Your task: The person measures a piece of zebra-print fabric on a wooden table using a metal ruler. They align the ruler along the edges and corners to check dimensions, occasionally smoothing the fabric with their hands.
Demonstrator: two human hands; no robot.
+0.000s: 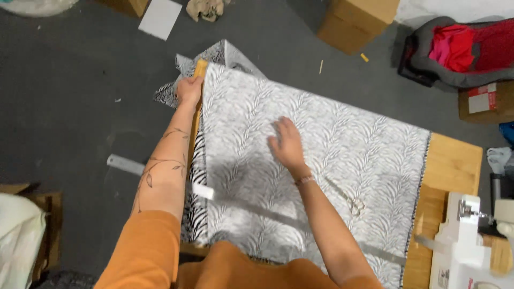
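— Zebra-patterned fabric (321, 144), black and white, is what both hands are working on. Which hand is actually gripping?

— The left hand (189, 90) is. Its fingers are curling closed around the fabric where it is wrapping over the far left corner of the wooden table (454, 163), with a bit of the wooden edge showing just above the knuckles.

— And the right hand (288, 143)?

— It is lying open and flat, palm down, fingers spread and pressing on the fabric near the middle of the cloth. It is holding nothing. A thin bracelet (304, 180) is sitting on that wrist.

— Where is the fabric lying overall?

— It is covering most of the table top, from the left edge nearly to the right, leaving a strip of bare wood along the right side. Some of it is hanging off the far left corner toward the grey floor (69, 96).

— What else is on the cloth?

— A long clear ruler (251, 207) is running across it near the near edge, sticking out past the left side. A pair of scissors (350, 200) is lying on the fabric to the right of the right forearm.

— Anything beyond that?

— A white sewing machine (460, 241) is standing at the near right corner, cardboard boxes (356, 21) are sitting on the floor beyond the table, and a red and grey bag (460, 51) is lying at the far right.
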